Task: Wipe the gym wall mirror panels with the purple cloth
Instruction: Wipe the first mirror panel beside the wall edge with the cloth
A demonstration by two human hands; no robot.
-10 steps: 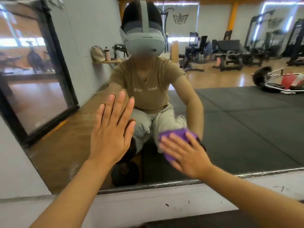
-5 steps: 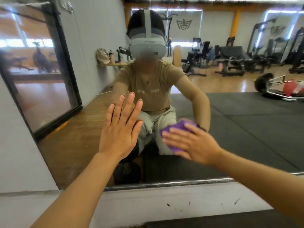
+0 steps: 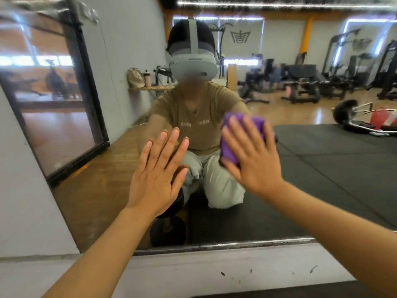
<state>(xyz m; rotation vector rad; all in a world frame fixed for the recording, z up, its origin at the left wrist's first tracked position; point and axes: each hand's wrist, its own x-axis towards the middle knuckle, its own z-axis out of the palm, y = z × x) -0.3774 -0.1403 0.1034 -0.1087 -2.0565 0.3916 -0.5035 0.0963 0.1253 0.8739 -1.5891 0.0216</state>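
Note:
A large wall mirror panel (image 3: 322, 190) fills most of the head view and reflects a kneeling person and the gym behind. My right hand (image 3: 251, 155) presses the folded purple cloth (image 3: 231, 147) flat against the glass with straight, spread fingers. Most of the cloth lies under that palm, with its top and left edge showing. My left hand (image 3: 156, 175) rests flat on the mirror, fingers straight and pointing up, to the left of the cloth and a little lower.
The mirror's metal bottom edge (image 3: 225, 244) runs above a white wall strip (image 3: 193, 274) with dark scuff marks. White wall (image 3: 25, 190) borders the mirror on the left. Reflected are a black-framed mirror (image 3: 53, 104), gym machines and black floor mats.
My right hand has slid the purple cloth upward on the glass and turned its fingers from pointing left to pointing up. The left hand stays flat on the mirror; the view has tilted up.

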